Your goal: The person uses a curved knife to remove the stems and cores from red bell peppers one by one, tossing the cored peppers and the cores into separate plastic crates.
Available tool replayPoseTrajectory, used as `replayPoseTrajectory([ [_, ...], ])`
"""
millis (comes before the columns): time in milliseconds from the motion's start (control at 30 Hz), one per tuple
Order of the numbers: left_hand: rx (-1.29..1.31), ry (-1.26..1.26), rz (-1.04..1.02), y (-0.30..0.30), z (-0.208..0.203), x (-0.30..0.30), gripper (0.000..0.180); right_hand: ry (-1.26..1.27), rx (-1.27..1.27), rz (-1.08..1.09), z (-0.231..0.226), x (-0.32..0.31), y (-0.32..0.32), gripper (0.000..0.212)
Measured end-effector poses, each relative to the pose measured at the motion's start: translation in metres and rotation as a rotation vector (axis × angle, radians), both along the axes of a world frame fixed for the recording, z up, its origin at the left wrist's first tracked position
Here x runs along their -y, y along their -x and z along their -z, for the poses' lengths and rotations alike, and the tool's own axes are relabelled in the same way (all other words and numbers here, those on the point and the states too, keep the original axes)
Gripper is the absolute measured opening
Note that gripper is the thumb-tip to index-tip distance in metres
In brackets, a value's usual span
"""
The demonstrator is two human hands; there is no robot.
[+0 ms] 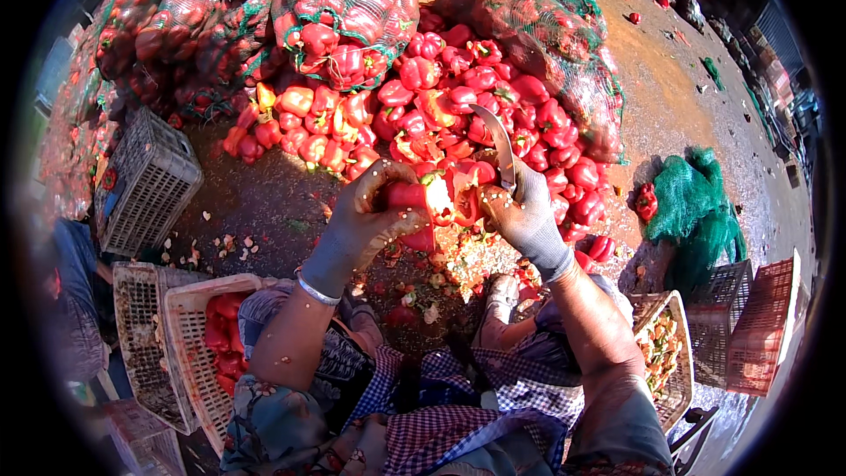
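The left hand [354, 217], in a grey glove, has its fingers bent around a red bell pepper [404, 197] and keeps only such a gap as the pepper fills. The right hand [527, 216], in a similar glove, is closed around the lower end of a curved knife [503, 148], whose blade rises above the fist and bends toward the left at the tip. The bell pepper is between the two hands, cut open, with its pale inside showing; whether the right fingers also touch its right side, I cannot tell. Just beyond the grip lies a heap of red bell peppers [529, 115], and behind this heap stand filled mesh sacks [344, 4]. Below the grip, pale seeds and scraps [471, 263] are scattered on the ground, between the person's feet. To the left of the grip and nearer the body is a pale plastic crate [187, 344] containing red peppers; on the opposite side, another crate [676, 407] contains pale trimmings. Well to the right lies green netting [692, 198].
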State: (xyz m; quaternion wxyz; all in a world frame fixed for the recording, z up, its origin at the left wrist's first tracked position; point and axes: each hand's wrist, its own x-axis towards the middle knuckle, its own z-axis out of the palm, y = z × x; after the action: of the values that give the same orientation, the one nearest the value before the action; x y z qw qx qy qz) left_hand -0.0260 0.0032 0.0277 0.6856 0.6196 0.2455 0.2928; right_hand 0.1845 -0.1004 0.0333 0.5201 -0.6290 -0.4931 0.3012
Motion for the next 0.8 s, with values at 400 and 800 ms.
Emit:
replayPoseTrajectory([
  [400,-0.085,-0.300,-0.002,0.001,-0.004,-0.003,0.039,0.040,0.386,-0.083,0.000,-0.007,0.000,0.060],
  [800,-0.121,-0.220,-0.023,0.001,-0.008,-0.003,0.037,0.084,0.767,-0.043,0.013,-0.004,-0.003,0.066],
])
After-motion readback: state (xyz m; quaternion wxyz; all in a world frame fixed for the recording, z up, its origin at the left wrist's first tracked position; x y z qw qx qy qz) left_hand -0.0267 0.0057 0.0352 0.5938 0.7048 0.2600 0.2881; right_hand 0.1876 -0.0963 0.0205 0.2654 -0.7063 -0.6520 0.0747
